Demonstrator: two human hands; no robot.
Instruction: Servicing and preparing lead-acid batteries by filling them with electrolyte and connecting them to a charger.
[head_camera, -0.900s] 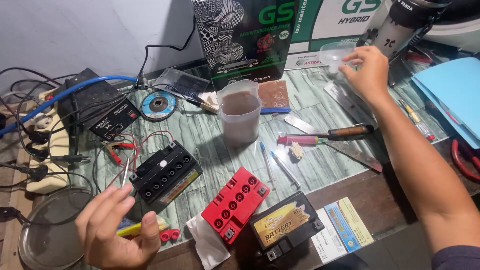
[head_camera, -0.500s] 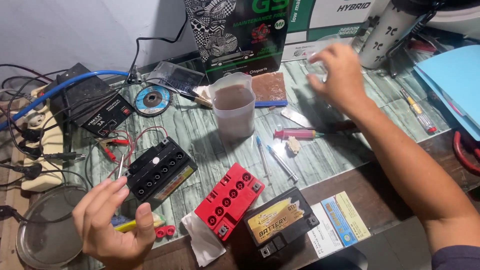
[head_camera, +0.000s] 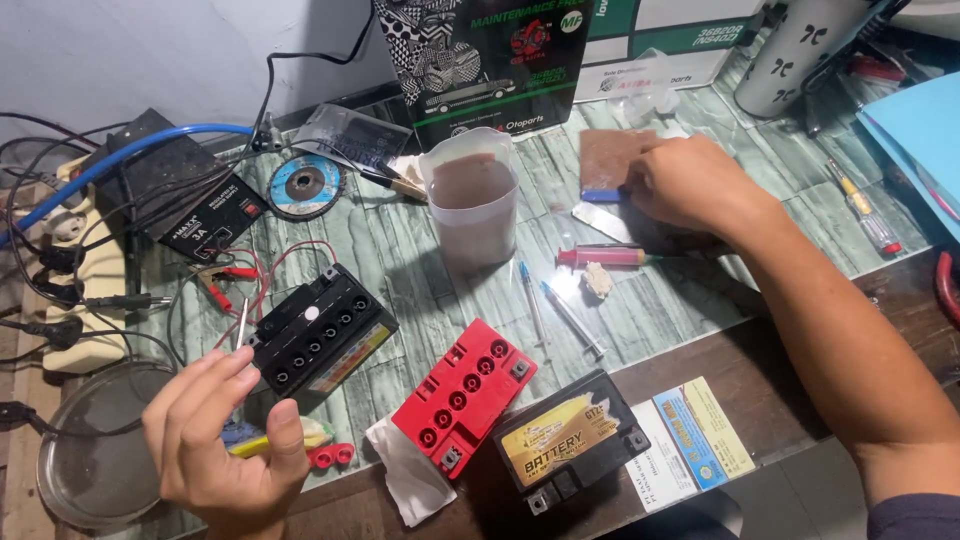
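Observation:
My left hand (head_camera: 215, 440) is raised at the front left, its fingertips pinched on a thin metal rod (head_camera: 243, 322) that points up. It hovers beside a black battery (head_camera: 318, 330) with a row of open cell holes. A yellow-handled tool (head_camera: 290, 437) lies under the hand. My right hand (head_camera: 690, 185) rests knuckles-up at the back right, touching the edge of a brown pad (head_camera: 608, 158). Its fingertips are hidden. A pink-handled screwdriver (head_camera: 605, 256) lies just in front of it.
A red cap strip (head_camera: 463, 395) and a second black battery (head_camera: 565, 440) lie at the front. A cloudy plastic cup (head_camera: 470, 205), two syringes (head_camera: 535, 305), a grinding disc (head_camera: 303, 185), a charger (head_camera: 190, 200) with clip leads, a power strip (head_camera: 85, 270) and a glass lid (head_camera: 90, 450) crowd the table.
My right hand has come down from the back right corner and moved left to the brown pad. My left hand has stayed in place with the rod.

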